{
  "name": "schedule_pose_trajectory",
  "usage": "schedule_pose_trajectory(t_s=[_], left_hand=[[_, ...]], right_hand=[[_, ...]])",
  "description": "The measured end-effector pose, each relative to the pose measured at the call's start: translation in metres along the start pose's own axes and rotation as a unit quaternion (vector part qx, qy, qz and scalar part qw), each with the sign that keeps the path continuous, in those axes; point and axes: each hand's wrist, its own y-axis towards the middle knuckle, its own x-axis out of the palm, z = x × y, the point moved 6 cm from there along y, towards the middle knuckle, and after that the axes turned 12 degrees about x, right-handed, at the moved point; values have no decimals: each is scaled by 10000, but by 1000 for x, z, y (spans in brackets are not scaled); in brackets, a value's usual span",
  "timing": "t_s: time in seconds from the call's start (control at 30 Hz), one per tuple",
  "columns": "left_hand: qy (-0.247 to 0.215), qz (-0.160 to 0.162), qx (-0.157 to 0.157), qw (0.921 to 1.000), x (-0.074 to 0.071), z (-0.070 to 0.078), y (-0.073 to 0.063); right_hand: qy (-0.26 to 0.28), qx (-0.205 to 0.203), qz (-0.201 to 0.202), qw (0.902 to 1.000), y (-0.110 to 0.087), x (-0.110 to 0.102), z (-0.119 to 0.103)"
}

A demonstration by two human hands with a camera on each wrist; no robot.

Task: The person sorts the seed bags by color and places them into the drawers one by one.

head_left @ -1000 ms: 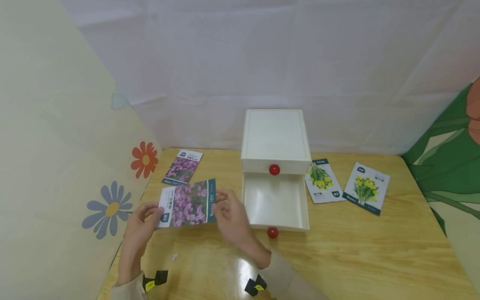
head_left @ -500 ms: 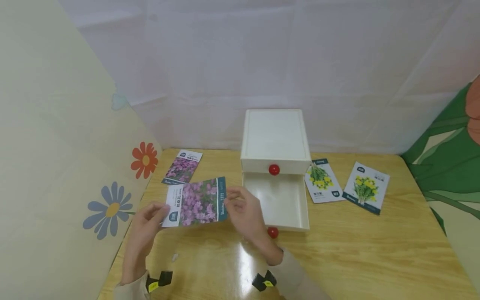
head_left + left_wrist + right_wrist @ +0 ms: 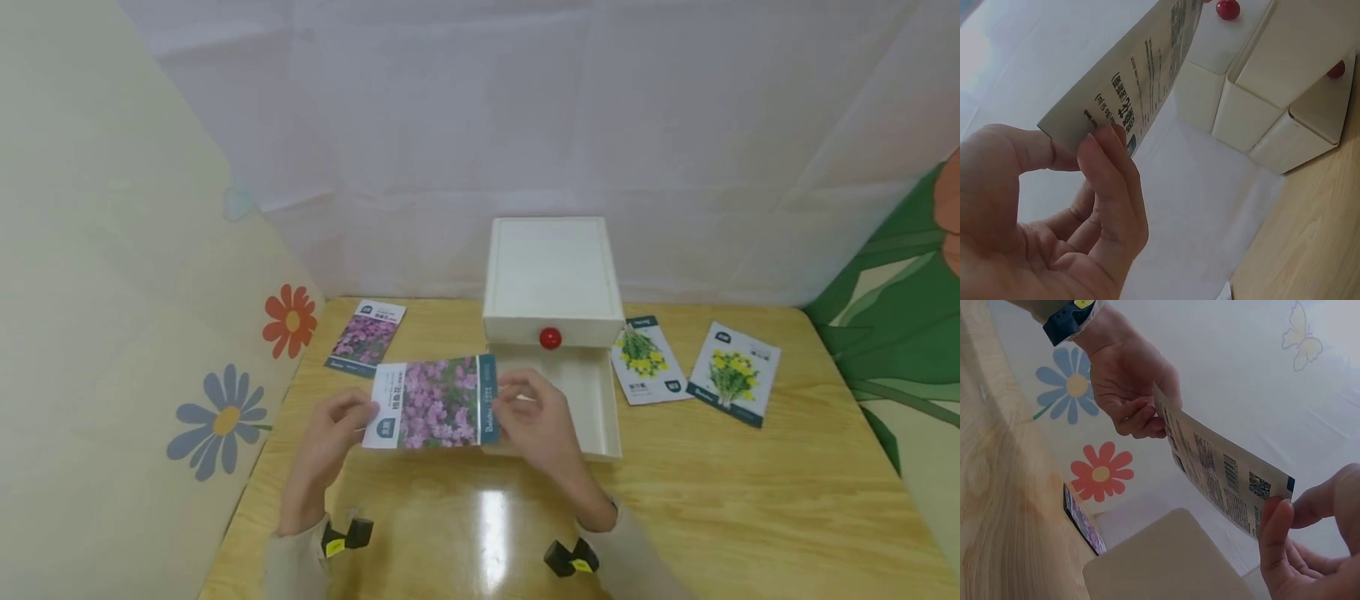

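Observation:
A seed packet printed with purple flowers is held sideways above the table, in front of the white drawer box. My left hand pinches its white end between thumb and fingers. At the teal end, my right hand pinches the edge. The packet's back, with printed text and a barcode, faces the right wrist camera. Below the box's top, the lower drawer is pulled out, its left part and its knob hidden behind the packet and right hand.
Another purple-flower packet lies at the table's back left. Two yellow-flower packets lie right of the box, one beside it and another farther right. A red knob marks the upper drawer. A flower-painted wall borders the left side.
Both hands have carried the purple-flower packet to the right, so it now overlaps the pulled-out drawer's left side. The box and the other packets stay where they were.

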Motion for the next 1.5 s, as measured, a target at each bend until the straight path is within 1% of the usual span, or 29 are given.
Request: schedule_pose_trajectory(t_s=[0.1,0.27,0.4,0.6,0.7,0.77,0.97,1.1,1.2,1.4,1.5], left_hand=[[32,-277,150,9995,8,2,7],[113,-756,460,9960,20,6,16],[59,-925,687,9933,29,9,21],[-392,-1120,931,9886,46,15,26],[-536,-1270,958,9858,53,16,27],[-545,-1345,943,9849,57,16,27],[-450,-1536,943,9826,70,20,30],[-337,-1609,901,9823,79,23,33],[-256,-1646,832,9825,84,24,35],[-161,-1745,877,9806,93,29,39],[-126,-1784,917,9796,98,33,42]], right_hand=[[-6,-44,39,10000,-2,-11,2],[-29,-379,-64,9993,-8,-26,3],[-78,-530,-162,9984,-11,-37,2],[-313,-673,-57,9972,-11,-56,0],[-420,-682,-66,9968,-11,-64,1],[-483,-673,-64,9965,-12,-69,2],[-522,-703,137,9961,-14,-85,-3],[-518,-772,176,9955,-14,-94,-7],[-456,-776,116,9959,-13,-100,-9],[-119,-766,-201,9968,-12,-110,-10],[-75,-822,-240,9963,-12,-115,-11]])
